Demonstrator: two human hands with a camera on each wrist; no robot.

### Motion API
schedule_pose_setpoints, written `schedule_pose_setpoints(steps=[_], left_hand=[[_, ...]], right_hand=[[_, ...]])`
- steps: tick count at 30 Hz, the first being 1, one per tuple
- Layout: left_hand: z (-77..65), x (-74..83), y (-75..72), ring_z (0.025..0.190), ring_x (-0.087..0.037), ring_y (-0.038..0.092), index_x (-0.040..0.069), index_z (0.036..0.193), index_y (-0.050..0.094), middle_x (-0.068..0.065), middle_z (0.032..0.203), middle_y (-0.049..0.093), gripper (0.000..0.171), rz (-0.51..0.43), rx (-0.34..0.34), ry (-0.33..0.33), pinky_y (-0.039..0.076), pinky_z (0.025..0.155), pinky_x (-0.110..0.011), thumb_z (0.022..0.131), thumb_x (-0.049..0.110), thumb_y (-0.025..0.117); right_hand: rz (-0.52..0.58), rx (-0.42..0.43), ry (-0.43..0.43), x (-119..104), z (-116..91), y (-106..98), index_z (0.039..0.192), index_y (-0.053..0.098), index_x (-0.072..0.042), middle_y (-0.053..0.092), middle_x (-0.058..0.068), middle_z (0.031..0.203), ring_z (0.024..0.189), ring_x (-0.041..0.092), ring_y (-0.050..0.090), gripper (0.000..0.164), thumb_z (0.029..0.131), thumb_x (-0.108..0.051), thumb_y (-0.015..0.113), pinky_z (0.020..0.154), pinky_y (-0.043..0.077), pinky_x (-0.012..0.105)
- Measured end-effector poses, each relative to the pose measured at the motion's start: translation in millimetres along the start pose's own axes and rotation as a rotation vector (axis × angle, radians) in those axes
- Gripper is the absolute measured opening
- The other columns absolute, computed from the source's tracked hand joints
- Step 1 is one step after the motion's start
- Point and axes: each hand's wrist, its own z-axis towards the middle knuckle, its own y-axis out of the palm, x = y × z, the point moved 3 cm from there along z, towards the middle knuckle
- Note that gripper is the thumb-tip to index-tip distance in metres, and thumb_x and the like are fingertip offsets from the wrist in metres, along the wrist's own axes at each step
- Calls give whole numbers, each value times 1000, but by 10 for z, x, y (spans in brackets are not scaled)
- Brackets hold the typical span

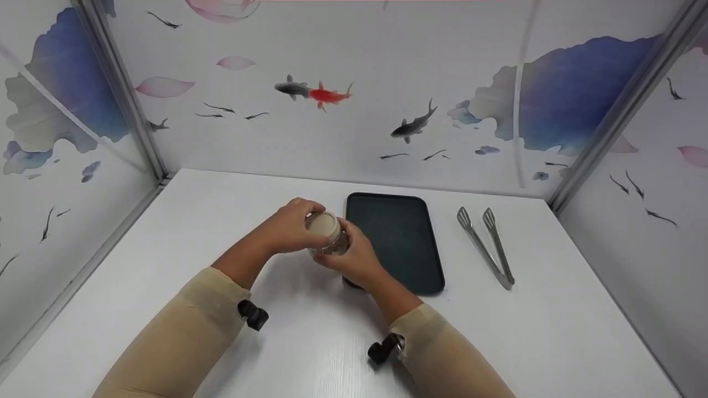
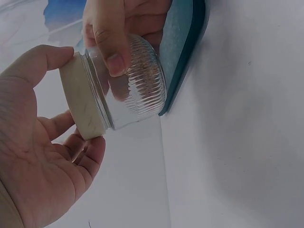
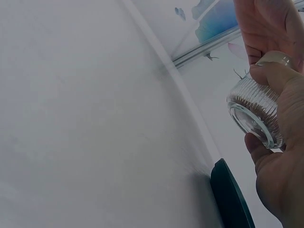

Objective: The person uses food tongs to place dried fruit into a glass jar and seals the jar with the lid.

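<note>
A ribbed clear glass jar (image 2: 145, 78) with brownish contents is held up off the table between both hands, its round base showing in the right wrist view. My left hand (image 1: 290, 226) grips the beige lid (image 2: 81, 97) from above, thumb on one side and fingertips on the other. The lid sits on the jar's mouth. Lower down, my right hand (image 1: 358, 255) holds the glass body, its thumb and fingers curled around the ribbed side. Part of the glass is hidden behind the fingers in the head view.
A dark green rectangular tray (image 1: 392, 243) lies on the white table (image 1: 310, 342), just right of the jar. Farther right, metal tongs (image 1: 487, 251) rest with their arms spread. Printed panels (image 1: 343, 143) with fish and petals enclose the back and sides.
</note>
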Motion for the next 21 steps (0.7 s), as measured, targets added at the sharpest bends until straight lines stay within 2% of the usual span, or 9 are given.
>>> schedule_pose_setpoints(steps=[6, 11, 14, 17, 21], left_hand=[[12, -4, -13, 129, -29, 57, 14, 157, 51, -10, 159, 48, 83, 4, -50, 80, 57, 99, -49, 85, 41, 81], [14, -15, -13, 130, -28, 55, 20, 158, 51, -4, 160, 47, 82, -6, -98, 151, 57, 97, -47, 81, 22, 80], [12, -14, -4, 131, -28, 54, 24, 159, 49, -2, 163, 43, 85, -23, -112, 164, 56, 97, -46, 80, 17, 80], [1, -11, 5, 138, -30, 50, 29, 162, 43, 0, 169, 36, 87, -27, -98, 131, 55, 100, -52, 83, 26, 80], [-13, 1, 7, 151, -36, 40, 28, 166, 38, -5, 172, 33, 88, 43, -24, 57, 51, 106, -63, 90, 56, 73]], right_hand=[[50, -30, -22, 5, 0, 3, 160, 45, -25, 58, 0, 151, 135, 19, 62, 88, 86, -34, 91, 111, 55, 42], [32, -29, -26, -4, -5, 0, 159, 46, -26, 59, 0, 149, 132, 18, 63, 90, 83, -37, 93, 111, 55, 42], [16, -24, -17, -8, -9, -1, 159, 46, -26, 57, -1, 150, 134, 18, 61, 92, 82, -39, 94, 114, 53, 43], [3, -17, -3, -9, -12, -1, 160, 45, -26, 56, -2, 153, 137, 17, 59, 92, 82, -39, 94, 116, 52, 44], [12, -16, 7, -10, -10, 3, 159, 46, -28, 57, -2, 152, 135, 18, 61, 90, 83, -36, 93, 115, 52, 45]])
